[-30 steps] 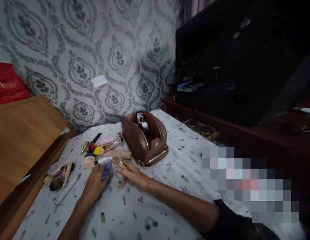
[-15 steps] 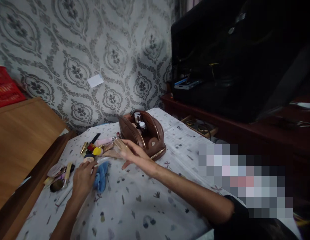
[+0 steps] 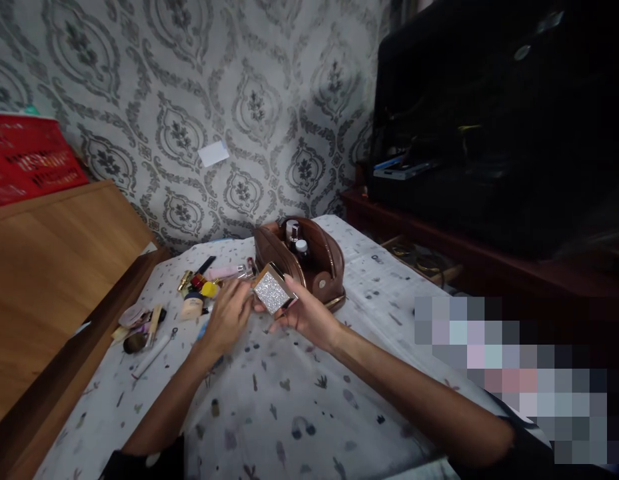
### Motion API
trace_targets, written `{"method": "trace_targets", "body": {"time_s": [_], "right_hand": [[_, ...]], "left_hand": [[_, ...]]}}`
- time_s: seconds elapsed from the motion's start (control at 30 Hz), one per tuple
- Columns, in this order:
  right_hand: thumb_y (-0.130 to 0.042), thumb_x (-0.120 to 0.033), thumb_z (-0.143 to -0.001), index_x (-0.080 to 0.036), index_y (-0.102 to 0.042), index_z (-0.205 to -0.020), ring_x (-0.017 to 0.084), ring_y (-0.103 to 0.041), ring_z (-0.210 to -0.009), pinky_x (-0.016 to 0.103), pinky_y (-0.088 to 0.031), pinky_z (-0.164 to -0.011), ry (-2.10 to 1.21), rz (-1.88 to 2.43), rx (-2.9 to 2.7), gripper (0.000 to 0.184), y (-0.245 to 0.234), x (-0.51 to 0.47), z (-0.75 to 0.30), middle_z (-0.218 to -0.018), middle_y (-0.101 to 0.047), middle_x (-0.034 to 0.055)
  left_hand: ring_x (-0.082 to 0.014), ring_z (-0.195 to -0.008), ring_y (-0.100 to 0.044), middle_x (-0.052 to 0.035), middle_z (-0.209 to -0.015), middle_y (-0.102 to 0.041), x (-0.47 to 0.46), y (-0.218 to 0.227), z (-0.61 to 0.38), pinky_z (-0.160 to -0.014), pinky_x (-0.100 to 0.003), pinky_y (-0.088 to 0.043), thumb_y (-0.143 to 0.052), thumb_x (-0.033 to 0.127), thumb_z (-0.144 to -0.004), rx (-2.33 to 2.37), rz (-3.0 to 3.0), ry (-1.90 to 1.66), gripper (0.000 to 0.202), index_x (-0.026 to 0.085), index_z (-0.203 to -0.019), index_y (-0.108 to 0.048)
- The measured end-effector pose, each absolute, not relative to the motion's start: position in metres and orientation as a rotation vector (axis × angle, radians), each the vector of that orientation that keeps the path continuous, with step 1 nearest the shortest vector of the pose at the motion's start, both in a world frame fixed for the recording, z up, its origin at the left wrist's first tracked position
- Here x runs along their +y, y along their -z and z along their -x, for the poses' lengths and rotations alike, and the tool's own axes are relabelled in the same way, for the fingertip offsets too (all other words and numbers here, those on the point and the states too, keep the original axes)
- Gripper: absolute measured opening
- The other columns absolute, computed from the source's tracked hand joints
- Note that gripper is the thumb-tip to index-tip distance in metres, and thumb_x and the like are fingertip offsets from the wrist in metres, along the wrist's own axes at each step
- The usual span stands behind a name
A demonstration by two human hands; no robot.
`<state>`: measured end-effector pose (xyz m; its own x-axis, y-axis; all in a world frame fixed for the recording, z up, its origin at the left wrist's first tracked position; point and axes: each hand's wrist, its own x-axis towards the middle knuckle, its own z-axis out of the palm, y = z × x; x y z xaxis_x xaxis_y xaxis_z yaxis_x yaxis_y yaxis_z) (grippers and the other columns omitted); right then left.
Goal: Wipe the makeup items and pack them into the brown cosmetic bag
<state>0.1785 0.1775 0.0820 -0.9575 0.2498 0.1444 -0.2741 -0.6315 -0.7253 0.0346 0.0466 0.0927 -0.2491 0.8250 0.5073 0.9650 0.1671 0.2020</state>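
Both of my hands hold a small glittery silver case with gold edges [image 3: 272, 291] above the patterned tablecloth [image 3: 299, 393]. My right hand [image 3: 307, 316] cups it from the right and below, fingers wrapped round it. My left hand [image 3: 229, 319] grips its left edge with curled fingers. Just behind the case sits an open brown leather pouch [image 3: 316, 261] with small bottles [image 3: 296, 238] standing inside.
Several cosmetics [image 3: 205, 287], tubes and brushes [image 3: 142, 333] lie scattered on the cloth to the left. A wooden board [image 3: 54, 267] runs along the left edge, with a red crate [image 3: 29, 157] behind. A dark cabinet [image 3: 489, 133] stands at the right.
My right hand lifted the glittery case off the cloth and turned it face up. My left hand left the blue cloth and came up to grip the case's left edge.
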Motion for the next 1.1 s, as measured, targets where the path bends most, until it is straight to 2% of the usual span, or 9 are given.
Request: {"method": "trace_targets", "body": {"time_s": [0.07, 0.23, 0.47, 0.57, 0.67, 0.73, 0.9, 1.1], "right_hand": [[-0.059, -0.053, -0.091, -0.018, -0.067, -0.111, 0.022, -0.071, -0.088, 0.027, -0.061, -0.055, -2.595, -0.039, -1.171, 0.042, -0.082, 0.178, -0.181, -0.102, -0.074, 0.0104], [-0.053, -0.047, -0.096, -0.018, -0.064, -0.116, 0.024, -0.071, -0.092, 0.029, -0.062, -0.057, -2.541, -0.036, -1.184, 0.037, -0.093, 0.185, -0.19, -0.103, -0.073, 0.0114], [-0.046, -0.047, -0.097, -0.02, -0.063, -0.116, 0.024, -0.072, -0.089, 0.026, -0.059, -0.051, -2.445, -0.025, -1.171, 0.037, -0.112, 0.206, -0.203, -0.103, -0.073, 0.0103], [-0.045, -0.049, -0.097, -0.02, -0.062, -0.116, 0.023, -0.072, -0.089, 0.024, -0.057, -0.049, -2.413, -0.011, -1.15, 0.039, -0.117, 0.215, -0.205, -0.103, -0.074, 0.0108], [-0.045, -0.048, -0.097, -0.021, -0.062, -0.116, 0.022, -0.072, -0.088, 0.024, -0.057, -0.05, -2.368, 0.041, -1.157, 0.037, -0.122, 0.222, -0.203, -0.105, -0.074, 0.01], [-0.046, -0.047, -0.096, -0.02, -0.062, -0.114, 0.021, -0.072, -0.086, 0.024, -0.058, -0.051, -2.318, 0.083, -1.184, 0.036, -0.124, 0.226, -0.201, -0.104, -0.074, 0.0095], [-0.05, -0.046, -0.095, -0.021, -0.064, -0.108, 0.019, -0.071, -0.082, 0.025, -0.06, -0.055, -2.188, 0.191, -1.219, 0.032, -0.124, 0.238, -0.195, -0.092, -0.073, 0.0064], [-0.052, -0.042, -0.094, -0.024, -0.064, -0.106, 0.019, -0.07, -0.087, 0.026, -0.06, -0.058, -2.14, 0.314, -1.164, 0.025, -0.121, 0.245, -0.198, -0.094, -0.071, 0.0037]], "left_hand": [[-0.0256, -0.112, -0.056, -0.0109, -0.115, -0.063, 0.057, -0.093, -0.037, -0.098, -0.041, -0.045, -0.04, 0.015, -0.094, -2.135, 1.76, 0.755, 0.029, 0.018, -0.117, -0.058], [-0.024, -0.134, -0.047, -0.0122, -0.141, -0.053, 0.08, -0.098, -0.035, -0.115, -0.043, -0.038, -0.038, 0.012, -0.093, -2.037, 1.81, 0.867, 0.047, 0.019, -0.139, -0.046], [-0.0227, -0.148, -0.033, -0.0109, -0.156, -0.042, 0.109, -0.111, -0.031, -0.122, -0.047, -0.03, -0.034, 0.019, -0.098, -1.953, 1.919, 0.88, 0.049, 0.022, -0.147, -0.038], [-0.0258, -0.152, -0.025, -0.0122, -0.158, -0.039, 0.117, -0.113, -0.031, -0.123, -0.049, -0.028, -0.037, 0.028, -0.101, -1.946, 1.987, 0.764, 0.045, 0.019, -0.144, -0.043], [-0.0259, -0.15, -0.031, -0.0105, -0.151, -0.05, 0.119, -0.114, -0.034, -0.121, -0.048, -0.032, -0.039, 0.034, -0.102, -1.955, 2.04, 0.663, 0.039, 0.019, -0.134, -0.053], [-0.0249, -0.146, -0.037, -0.0097, -0.147, -0.055, 0.116, -0.113, -0.035, -0.119, -0.048, -0.035, -0.038, 0.034, -0.102, -1.972, 2.021, 0.659, 0.038, 0.02, -0.134, -0.053], [-0.024, -0.143, -0.043, -0.0096, -0.149, -0.052, 0.103, -0.11, -0.034, -0.118, -0.049, -0.037, -0.038, 0.035, -0.102, -2.01, 1.97, 0.73, 0.041, 0.023, -0.139, -0.05], [-0.0236, -0.144, -0.041, -0.0109, -0.153, -0.048, 0.096, -0.102, -0.033, -0.12, -0.048, -0.034, -0.037, 0.035, -0.102, -2.011, 1.959, 0.807, 0.044, 0.023, -0.144, -0.044]]}}
